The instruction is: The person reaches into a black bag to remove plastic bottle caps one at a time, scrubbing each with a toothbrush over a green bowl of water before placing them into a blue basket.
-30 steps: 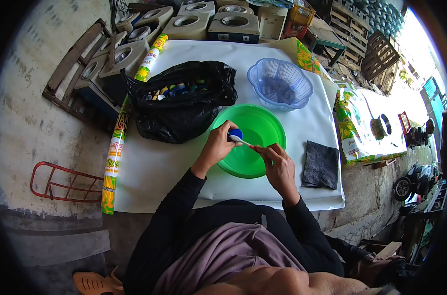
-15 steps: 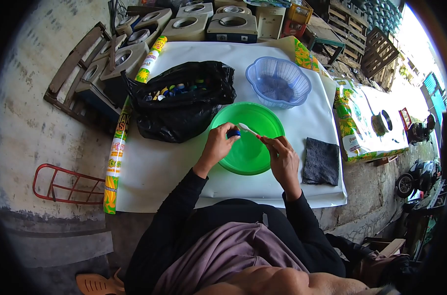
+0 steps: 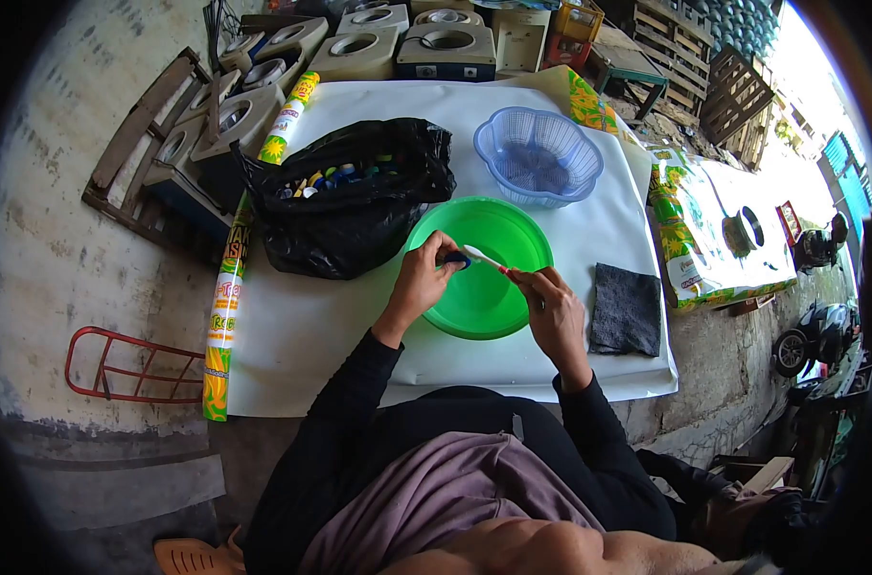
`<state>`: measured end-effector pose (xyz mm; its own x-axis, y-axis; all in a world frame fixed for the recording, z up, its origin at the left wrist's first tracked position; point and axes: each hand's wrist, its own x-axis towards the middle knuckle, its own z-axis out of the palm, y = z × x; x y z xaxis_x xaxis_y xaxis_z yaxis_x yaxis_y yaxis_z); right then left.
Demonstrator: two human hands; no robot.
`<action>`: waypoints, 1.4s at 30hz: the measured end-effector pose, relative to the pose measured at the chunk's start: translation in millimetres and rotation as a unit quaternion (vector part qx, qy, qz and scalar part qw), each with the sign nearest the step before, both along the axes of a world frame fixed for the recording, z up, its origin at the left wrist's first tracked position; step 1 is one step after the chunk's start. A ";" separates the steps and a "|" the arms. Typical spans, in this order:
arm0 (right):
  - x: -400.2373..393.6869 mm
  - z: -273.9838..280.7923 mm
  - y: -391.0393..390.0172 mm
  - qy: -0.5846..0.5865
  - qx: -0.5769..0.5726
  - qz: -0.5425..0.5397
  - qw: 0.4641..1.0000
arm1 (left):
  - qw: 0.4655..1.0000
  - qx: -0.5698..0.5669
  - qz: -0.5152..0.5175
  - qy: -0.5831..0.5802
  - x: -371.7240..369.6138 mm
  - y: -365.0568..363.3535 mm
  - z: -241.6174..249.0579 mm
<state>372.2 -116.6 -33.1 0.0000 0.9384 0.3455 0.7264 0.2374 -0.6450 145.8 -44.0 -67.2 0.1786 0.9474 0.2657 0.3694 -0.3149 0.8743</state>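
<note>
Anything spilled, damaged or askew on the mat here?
Nothing stands out. The left hand holds a blue cap over the green basin; the right hand holds a toothbrush to it. The grey cloth lies flat; no spill shows.

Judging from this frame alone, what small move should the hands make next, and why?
Probably bring the toothbrush bristles down onto the blue cap and scrub. The left hand pinches the cap over the green basin, and the right hand holds the brush with its head right beside the cap; whether they touch is unclear.
</note>
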 end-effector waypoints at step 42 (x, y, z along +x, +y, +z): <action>2.5 3.5 2.6 -0.004 0.026 0.034 0.999 | 0.979 -0.135 -0.006 -0.154 -8.1 3.1 -10.2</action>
<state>374.7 -114.0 -29.6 -0.0666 0.9168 0.3937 0.7120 0.3201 -0.6250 137.7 -41.0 -77.4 0.1408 0.9889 0.0482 0.0724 -0.0589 0.9956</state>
